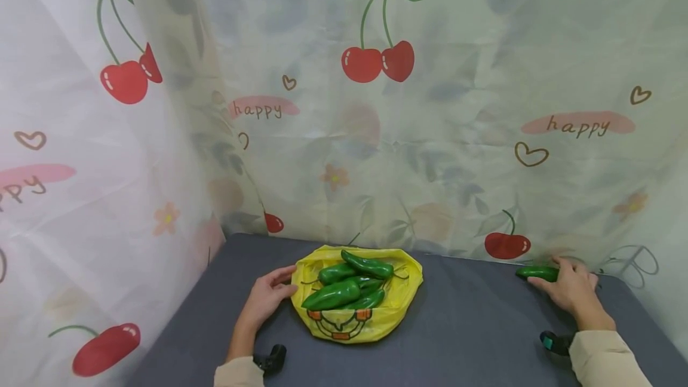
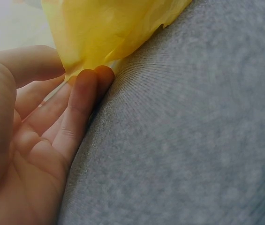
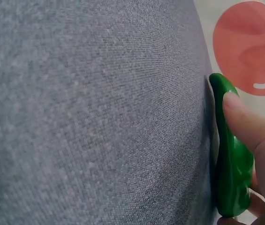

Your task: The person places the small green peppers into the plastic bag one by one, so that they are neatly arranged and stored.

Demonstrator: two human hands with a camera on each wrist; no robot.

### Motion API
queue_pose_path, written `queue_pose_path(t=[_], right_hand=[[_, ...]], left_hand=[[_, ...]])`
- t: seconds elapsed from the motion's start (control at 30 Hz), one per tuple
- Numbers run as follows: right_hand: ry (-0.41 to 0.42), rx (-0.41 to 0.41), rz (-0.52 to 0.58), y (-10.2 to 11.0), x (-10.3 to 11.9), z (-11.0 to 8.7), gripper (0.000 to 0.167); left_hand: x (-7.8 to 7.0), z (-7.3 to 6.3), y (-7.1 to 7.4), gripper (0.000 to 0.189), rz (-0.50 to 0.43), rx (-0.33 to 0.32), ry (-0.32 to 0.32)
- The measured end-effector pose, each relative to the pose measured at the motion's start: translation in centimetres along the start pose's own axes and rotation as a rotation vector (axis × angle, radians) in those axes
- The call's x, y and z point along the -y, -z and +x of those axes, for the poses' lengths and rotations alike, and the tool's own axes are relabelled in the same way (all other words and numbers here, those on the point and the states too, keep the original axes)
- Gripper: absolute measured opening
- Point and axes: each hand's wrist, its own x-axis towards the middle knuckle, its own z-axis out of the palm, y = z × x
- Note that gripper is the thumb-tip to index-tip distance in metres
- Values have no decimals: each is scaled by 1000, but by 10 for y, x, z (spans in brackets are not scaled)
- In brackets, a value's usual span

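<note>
A yellow plastic bag (image 1: 378, 330) with its top spread wide lies on the grey cloth, holding several green chili peppers (image 1: 330, 295). At the bag's left edge, my left hand (image 1: 263, 300) pinches the plastic between thumb and fingers; the left wrist view shows the thumb (image 2: 38, 63) against the yellow edge. Far to the right, near the back of the table, my right hand (image 1: 575, 288) grips a single green chili pepper (image 3: 226, 159). The thumb lies along one side of it and the other fingers are partly hidden behind it. This pepper is low, beside the cloth's surface.
A dark grey cloth (image 1: 457, 327) covers the table. Behind it and at the left hang pale curtains (image 1: 457, 184) printed with cherries, hearts and words. A black strap device (image 1: 271, 360) is on the left wrist and another (image 1: 556, 342) on the right.
</note>
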Motion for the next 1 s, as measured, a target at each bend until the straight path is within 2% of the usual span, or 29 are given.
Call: queue_pose_path(t=[0.27,0.43,0.63,1.0], right_hand=[[-93,40,38,2,4,-2,86],[-81,38,-3,0,2,-4,77],[-37,97,-42,1,1,-4,81],[-70,136,-4,0,-2,-6,86]], left_hand=[[-2,0,0,49,14,-12,-1],[0,0,1,49,5,2,-6],[0,1,1,48,16,-13,0],[-2,-1,0,49,-1,-4,9]])
